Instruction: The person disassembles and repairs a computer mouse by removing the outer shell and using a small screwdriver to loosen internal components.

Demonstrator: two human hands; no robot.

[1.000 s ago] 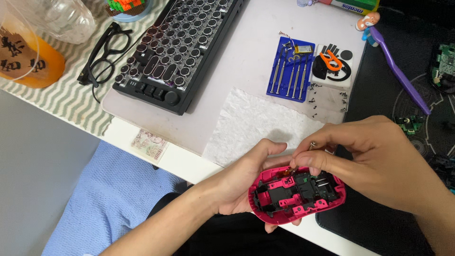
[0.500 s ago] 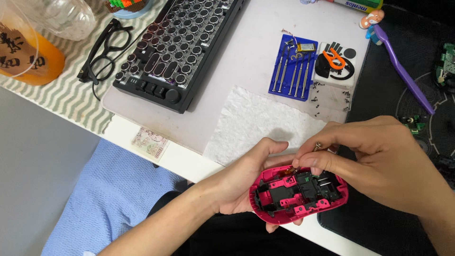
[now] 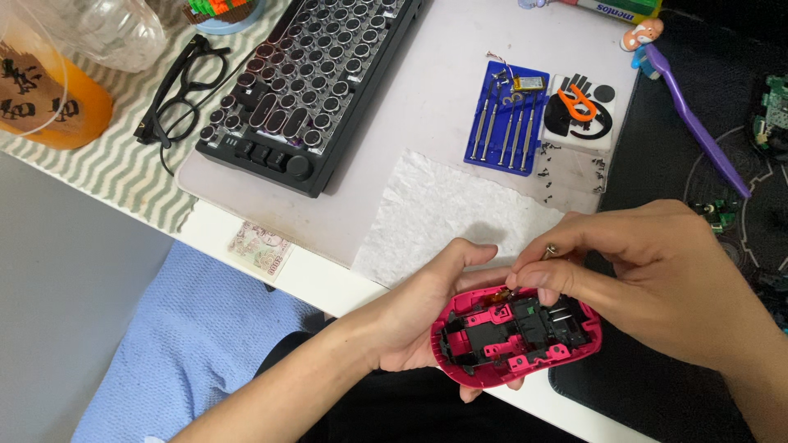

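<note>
My left hand [image 3: 423, 308] cradles an opened pink mouse shell [image 3: 515, 338] from below, its black and pink inner frame facing up, at the desk's near edge. My right hand [image 3: 648, 275] rests over the shell's far right side, with thumb and fingers pinching a small metal part [image 3: 551, 249] just above a short orange-brown strip at the shell's top edge. What exactly the fingertips grip is too small to tell beyond that.
A white paper towel [image 3: 447, 213] lies beyond the hands. Behind it sit a blue tray of small screwdrivers [image 3: 507, 119], loose screws [image 3: 566, 164], a black keyboard [image 3: 316, 78], glasses [image 3: 176, 94], an orange cup [image 3: 49, 98], a purple brush [image 3: 698, 123] and circuit boards on a dark mat [image 3: 657, 164].
Both hands and the shell have stayed in about the same place; only the right fingers shifted slightly over the shell's top edge.
</note>
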